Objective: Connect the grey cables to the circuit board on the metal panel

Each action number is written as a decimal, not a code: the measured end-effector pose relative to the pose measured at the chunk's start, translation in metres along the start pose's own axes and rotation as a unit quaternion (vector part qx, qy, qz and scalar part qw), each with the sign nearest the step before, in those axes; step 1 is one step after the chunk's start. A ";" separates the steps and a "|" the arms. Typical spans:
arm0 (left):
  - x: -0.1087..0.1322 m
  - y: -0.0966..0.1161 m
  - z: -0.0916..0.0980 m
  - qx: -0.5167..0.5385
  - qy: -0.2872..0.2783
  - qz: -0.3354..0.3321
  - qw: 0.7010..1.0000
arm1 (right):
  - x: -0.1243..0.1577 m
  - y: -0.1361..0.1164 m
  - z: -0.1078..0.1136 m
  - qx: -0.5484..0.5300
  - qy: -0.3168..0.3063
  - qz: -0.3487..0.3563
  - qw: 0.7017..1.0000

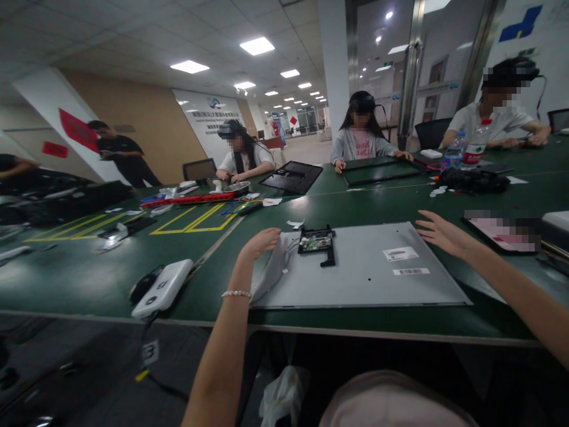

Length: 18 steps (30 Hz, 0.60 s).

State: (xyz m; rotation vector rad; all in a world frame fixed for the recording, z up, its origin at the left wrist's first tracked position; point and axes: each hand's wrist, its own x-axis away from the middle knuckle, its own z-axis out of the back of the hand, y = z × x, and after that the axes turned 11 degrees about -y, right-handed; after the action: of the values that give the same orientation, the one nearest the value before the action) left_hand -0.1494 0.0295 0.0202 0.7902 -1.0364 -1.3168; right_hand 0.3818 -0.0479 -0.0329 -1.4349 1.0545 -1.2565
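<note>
Grey metal panel [347, 284], one only, lies flat on the green table [89, 279] just in from its near edge, its long axis running left to right. Its labelled face is up: two white labels [402, 254] sit toward the right, and one circuit board [315, 242] in one black bracket [328, 260] is at the far edge, left of the middle. At the panel's far left corner, the left hand [261, 242] is partly open, fingers loosely bent, nothing seen in its grasp; one beaded bracelet [236, 293] circles that wrist. Near the far right corner, the right hand [444, 234] is wide open and empty, fingers spread. Whether either touches the panel, I cannot tell.

To the left lies one white device [163, 289] with a cable. Farther on are yellow tape lines [204, 218], one black cover [293, 177], one black frame [387, 180] and two plastic bottles [475, 147]. Three seated people [362, 142] line the far side; one person in black [122, 153] stands behind, left. Beyond are glass doors [382, 65], a wall sign [208, 115] and ceiling lights [256, 45].
</note>
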 end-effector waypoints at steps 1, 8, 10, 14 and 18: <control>-0.001 -0.001 -0.004 0.007 -0.003 0.018 1.000 | 0.000 -0.001 0.003 0.005 0.012 -0.003 1.000; 0.002 -0.007 -0.027 0.050 0.014 0.013 0.999 | 0.008 -0.007 0.027 0.097 0.017 -0.015 0.995; 0.001 -0.010 -0.026 0.077 -0.007 0.012 0.997 | 0.011 -0.008 0.029 0.120 0.014 -0.014 0.993; -0.003 -0.015 -0.024 0.111 -0.046 0.011 0.993 | 0.015 -0.011 0.027 0.141 0.006 -0.004 0.990; -0.001 -0.013 -0.026 0.118 -0.066 0.013 0.991 | 0.015 -0.011 0.029 0.152 -0.003 -0.011 0.988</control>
State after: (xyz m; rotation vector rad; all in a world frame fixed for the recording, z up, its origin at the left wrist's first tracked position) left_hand -0.1303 0.0263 -0.0018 0.8715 -1.3209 -1.2518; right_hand 0.4125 -0.0569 -0.0205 -1.2172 0.8049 -1.3626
